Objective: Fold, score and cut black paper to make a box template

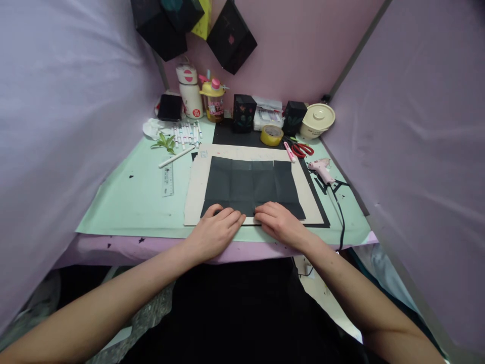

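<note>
A black sheet of paper with crease lines lies on a pale board in front of me. It has short slits at its far edge. At the paper's near edge, left of centre, my left hand is closed, with its thumb and bent fingers on the edge. My right hand grips the same edge a little to the right, its fingers bent and together. A narrow gap separates the two hands. The fingers cover parts of the near edge, so the exact hold is partly hidden.
Right of the board lie a pink glue gun with its cord, red-handled scissors, a pink cutter and yellow tape. To the left are a ruler, a white pen and several markers. Bottles and black boxes stand behind.
</note>
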### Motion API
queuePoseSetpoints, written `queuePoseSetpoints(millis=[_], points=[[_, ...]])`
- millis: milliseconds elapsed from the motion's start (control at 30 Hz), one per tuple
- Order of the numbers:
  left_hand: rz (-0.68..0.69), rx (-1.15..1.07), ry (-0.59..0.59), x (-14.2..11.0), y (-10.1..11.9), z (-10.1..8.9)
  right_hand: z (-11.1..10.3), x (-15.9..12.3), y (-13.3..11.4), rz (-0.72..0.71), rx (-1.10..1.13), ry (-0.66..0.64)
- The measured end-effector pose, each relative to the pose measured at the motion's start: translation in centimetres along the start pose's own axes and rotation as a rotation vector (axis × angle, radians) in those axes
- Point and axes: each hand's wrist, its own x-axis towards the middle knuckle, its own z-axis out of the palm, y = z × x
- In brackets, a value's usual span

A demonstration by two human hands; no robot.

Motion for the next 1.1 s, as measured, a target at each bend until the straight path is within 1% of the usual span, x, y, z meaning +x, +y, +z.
queuePoseSetpoints(millis=[67,133,267,333,367,467,533,600,800,1000,1100], points=[[0.006,-0.002,0.003,0.1,0.0,0.0,0.2,0.1,-0.1,0.025,0.012,0.019],[0.011,0.011,0.002,0.1,0.0,0.0,0.2,0.1,-0.1,0.06,0.069,0.051],[0.017,0.035,-0.008,0.3,-0.1,-0.1,-0.2,-0.2,-0.1,0.187,0.25,0.207],[0.024,0.032,-0.019,0.5,-0.2,-0.3,-0.3,-0.4,-0.2,0.194,0.253,0.24],[0.024,0.03,-0.025,0.6,-0.2,-0.4,-0.2,-0.5,-0.2,0.178,0.232,0.229],[0.029,0.029,-0.042,0.9,-0.2,-0.6,0.1,-0.6,-0.3,0.137,0.153,0.136],[0.032,0.029,-0.047,1.1,-0.2,-0.7,0.3,-0.5,-0.4,0.128,0.11,0.08],[0.037,0.024,-0.049,1.3,-0.3,-0.7,0.3,-0.4,-0.5,0.123,0.081,0.051],[0.097,0.005,-0.048,1.8,-1.1,-1.2,0.1,-0.4,-0.6,0.128,0.067,0.018],[0.165,0.052,0.07,1.5,-2.4,-1.9,0.3,-0.5,-0.5,0.114,0.081,0.039],[0.188,0.071,0.094,1.0,-3.0,-2.2,0.3,-0.5,-0.5,0.113,0.083,0.039]])
